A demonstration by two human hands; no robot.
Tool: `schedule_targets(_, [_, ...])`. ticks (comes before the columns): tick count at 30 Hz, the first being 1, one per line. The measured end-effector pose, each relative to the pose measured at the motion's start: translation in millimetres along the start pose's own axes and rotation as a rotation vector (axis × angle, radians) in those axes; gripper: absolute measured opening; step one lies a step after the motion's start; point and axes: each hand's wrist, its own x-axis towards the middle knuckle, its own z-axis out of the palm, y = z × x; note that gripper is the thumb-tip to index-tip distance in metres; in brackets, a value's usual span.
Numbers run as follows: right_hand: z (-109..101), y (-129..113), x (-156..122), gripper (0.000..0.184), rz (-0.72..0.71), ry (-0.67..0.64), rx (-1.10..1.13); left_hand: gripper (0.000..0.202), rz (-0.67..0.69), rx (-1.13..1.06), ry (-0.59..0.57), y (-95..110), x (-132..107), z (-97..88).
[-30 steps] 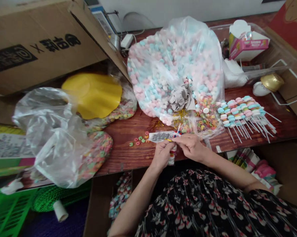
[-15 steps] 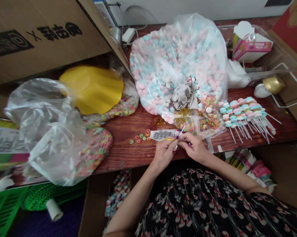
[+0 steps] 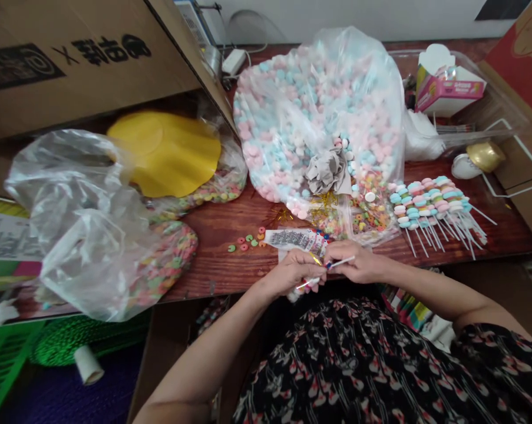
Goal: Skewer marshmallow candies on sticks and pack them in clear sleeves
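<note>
A: Where are the 2 hands?
B: Together, just below the centre of the frame. The left hand (image 3: 298,268) is closed around a wrapped candy skewer (image 3: 301,289), and 1 gold tie (image 3: 315,258) shows at its fingers. The white stick (image 3: 343,261) points right, across the right hand (image 3: 358,266).
A: Is the right hand gripping too?
B: Its fingers are curled, with the tips at the base of the stick. Whether they pinch anything I cannot tell.
A: What lies nearest?
B: A printed strip (image 3: 292,238) just above the left hand, and a few loose rings (image 3: 243,241) to its left, on the reddish-brown table (image 3: 224,271).
A: Further up?
B: A bag of coloured rings (image 3: 369,221) above the right hand, then crumpled grey paper (image 3: 327,171) against a big clear bag of pastel candies (image 3: 283,100) at the upper centre.
A: Towards the right?
B: A pile of candy skewers (image 3: 429,203), sticks pointing down; above it, 1 gold cup (image 3: 485,156) and 1 pink box (image 3: 458,89) at the upper right.
A: Left side?
B: A crumpled clear bag (image 3: 89,235), a yellow sheet (image 3: 164,156) above it, and 1 cardboard box (image 3: 102,76) at the upper left.
</note>
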Motion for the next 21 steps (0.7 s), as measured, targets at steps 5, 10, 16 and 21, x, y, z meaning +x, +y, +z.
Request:
schedule_targets(5, [-11.3, -14.1, -2.8, 0.021, -0.608, -0.082, -0.644, 0.016, -0.203, -0.114, -0.257, 4.0, 0.8, 0.0])
schedule_targets(10, [-10.6, -16.5, -2.7, 0.015, -0.782, -0.048, -0.679, 0.010, -0.303, -0.016, -0.438, 15.7, 1.5, 0.6])
schedule_targets(16, [-8.4, -19.7, -0.8, 0.012, -0.782, -0.145, -0.719, 0.014, -0.292, 0.199, -0.642, 32.5, 6.8, 0.9])
schedule_targets(21, [-11.0, -30.1, 2.7, 0.013, -0.782, -0.141, -0.726, 0.014, -0.230, 0.300, -0.651, 26.6, 10.2, 2.5])
